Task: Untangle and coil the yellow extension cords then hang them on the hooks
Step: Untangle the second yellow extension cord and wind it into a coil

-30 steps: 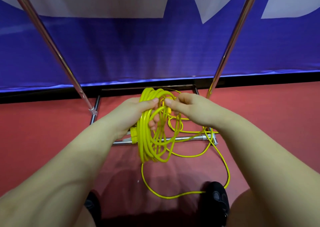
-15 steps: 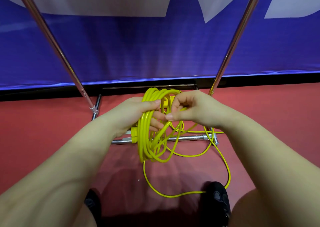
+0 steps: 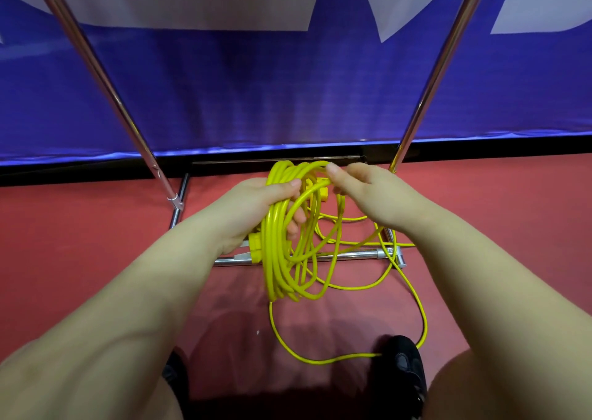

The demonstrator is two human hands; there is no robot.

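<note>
A yellow extension cord (image 3: 278,259) hangs as a coil of several loops in front of me. My left hand (image 3: 256,208) grips the top of that coil, thumb over the strands. My right hand (image 3: 368,192) pinches a strand at the coil's top right, close beside the left thumb. A yellow plug (image 3: 256,250) shows below my left wrist. Loose cord (image 3: 419,320) trails from the coil down to the red floor and curves back toward my right shoe. No hooks are in view.
A chrome rack stands ahead: two slanted poles (image 3: 105,83) (image 3: 439,67) and a base bar (image 3: 346,254) on the red floor. A blue and white banner (image 3: 288,83) hangs behind it. My black shoes (image 3: 400,368) are at the bottom.
My right hand has lifted a strand up and over to the top of the coil. The left hand keeps its hold; the loose loop on the floor has shifted slightly.
</note>
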